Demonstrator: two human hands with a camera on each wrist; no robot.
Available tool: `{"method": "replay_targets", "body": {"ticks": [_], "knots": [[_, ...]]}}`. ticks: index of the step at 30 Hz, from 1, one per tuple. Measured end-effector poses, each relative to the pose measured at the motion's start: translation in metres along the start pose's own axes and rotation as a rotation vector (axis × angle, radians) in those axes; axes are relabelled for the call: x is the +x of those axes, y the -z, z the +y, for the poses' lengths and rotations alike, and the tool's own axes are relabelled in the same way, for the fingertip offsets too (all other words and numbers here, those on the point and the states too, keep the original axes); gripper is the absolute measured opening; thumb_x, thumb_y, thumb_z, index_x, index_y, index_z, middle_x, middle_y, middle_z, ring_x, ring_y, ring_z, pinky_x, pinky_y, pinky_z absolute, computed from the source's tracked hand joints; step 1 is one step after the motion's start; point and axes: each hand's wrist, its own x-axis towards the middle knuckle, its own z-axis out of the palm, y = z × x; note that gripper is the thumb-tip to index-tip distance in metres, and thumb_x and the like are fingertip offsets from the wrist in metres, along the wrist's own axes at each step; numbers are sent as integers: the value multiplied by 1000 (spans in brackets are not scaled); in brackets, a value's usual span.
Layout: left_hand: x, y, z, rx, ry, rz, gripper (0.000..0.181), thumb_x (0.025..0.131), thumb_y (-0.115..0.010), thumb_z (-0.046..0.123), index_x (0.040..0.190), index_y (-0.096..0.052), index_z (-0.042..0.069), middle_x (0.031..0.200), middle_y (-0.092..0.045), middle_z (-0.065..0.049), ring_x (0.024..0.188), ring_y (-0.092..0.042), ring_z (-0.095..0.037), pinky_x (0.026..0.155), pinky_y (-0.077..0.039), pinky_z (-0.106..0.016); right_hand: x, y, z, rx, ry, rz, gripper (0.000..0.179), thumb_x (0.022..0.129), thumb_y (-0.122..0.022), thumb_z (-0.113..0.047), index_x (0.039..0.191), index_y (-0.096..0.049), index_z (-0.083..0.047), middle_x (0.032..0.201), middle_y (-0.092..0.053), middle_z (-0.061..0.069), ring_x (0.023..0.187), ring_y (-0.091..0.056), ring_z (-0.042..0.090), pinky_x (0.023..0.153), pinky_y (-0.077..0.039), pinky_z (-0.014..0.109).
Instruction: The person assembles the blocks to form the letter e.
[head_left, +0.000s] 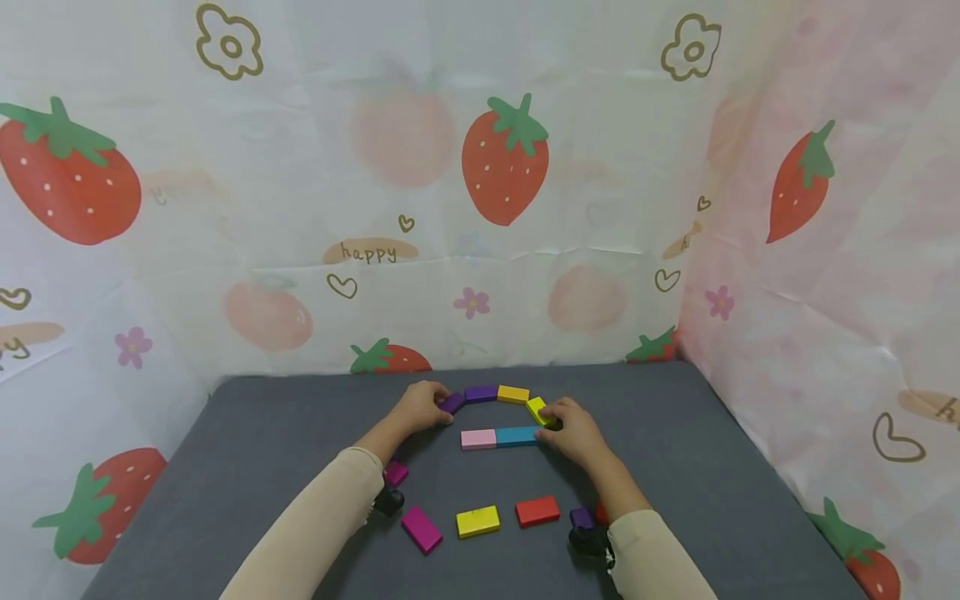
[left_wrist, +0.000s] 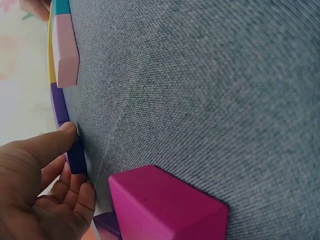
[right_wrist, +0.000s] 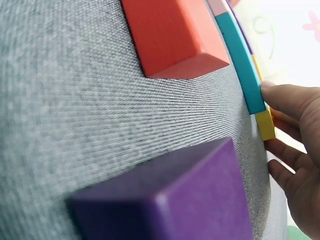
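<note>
In the head view my left hand (head_left: 422, 407) pinches a purple block (head_left: 452, 403) between thumb and fingers, at the left end of a curved row. My right hand (head_left: 576, 433) grips a yellow block (head_left: 537, 408) at the row's right end, its thumb close to the blue block (head_left: 516, 437). Between the hands, a pink block (head_left: 478, 439) lies end to end with that blue one. A second purple block (head_left: 481, 393) and an orange-yellow block (head_left: 513, 394) form the middle of the curve. The right fingers partly hide the yellow block.
Nearer me lie a magenta block (head_left: 422, 530), another magenta block (head_left: 396, 473), a yellow block (head_left: 477, 522), a red block (head_left: 537, 511) and a purple block (head_left: 581, 518). The grey tabletop (head_left: 300, 442) meets a strawberry-print curtain (head_left: 480, 317) behind and at the sides.
</note>
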Motion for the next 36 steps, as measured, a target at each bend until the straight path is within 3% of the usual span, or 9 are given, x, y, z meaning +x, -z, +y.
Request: {"method": "replay_targets", "body": {"ticks": [26, 36], "knots": [[-3, 4, 5, 14, -15, -1, 45, 81, -88, 14, 118, -71, -2, 103, -73, -11, 92, -65, -21, 89, -54, -40, 0, 3, -1, 22, 0, 0, 39, 90, -80, -17, 126, -71, -4, 123, -62, 8, 114, -61, 30, 98, -51, 50], [-2, 14, -2, 45, -50, -16, 50, 82, -87, 23, 123, -69, 0, 113, -72, -12, 106, -67, -25, 97, -53, -43, -1, 0, 0, 41, -12, -7, 40, 91, -80, -17, 127, -70, -4, 122, -62, 7, 113, -62, 29, 97, -53, 47]]}}
